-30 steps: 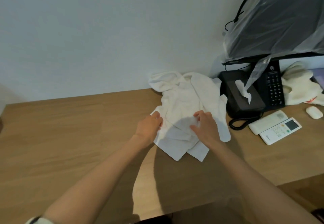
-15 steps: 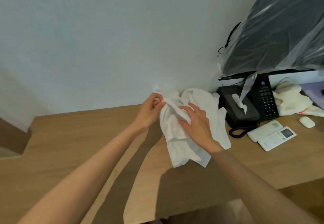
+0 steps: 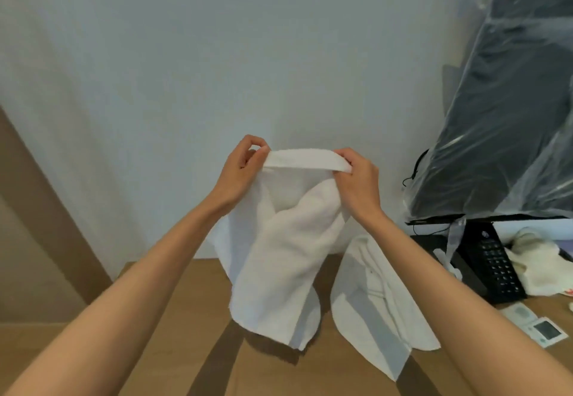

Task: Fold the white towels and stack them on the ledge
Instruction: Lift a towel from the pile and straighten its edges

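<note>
Two hands hold one white towel [image 3: 279,240] up by its top hem: the left hand [image 3: 242,175] and right hand [image 3: 359,182] each pinch it with curled fingers [image 3: 344,157]. It hangs over the wooden counter [image 3: 155,349]. A second white towel [image 3: 372,296] lies crumpled just to its right, partly behind the right forearm. Farther right are a black telephone [image 3: 493,265], a plastic-wrapped screen [image 3: 511,116], a cream cloth [image 3: 539,268] and remotes [image 3: 539,330].

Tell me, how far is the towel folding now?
Done: no folded or stacked towel shows. In hand: the left hand and right hand pinch the top edge of one hanging white towel. Left: folding it and the second towel on the wooden surface, then stacking.
</note>
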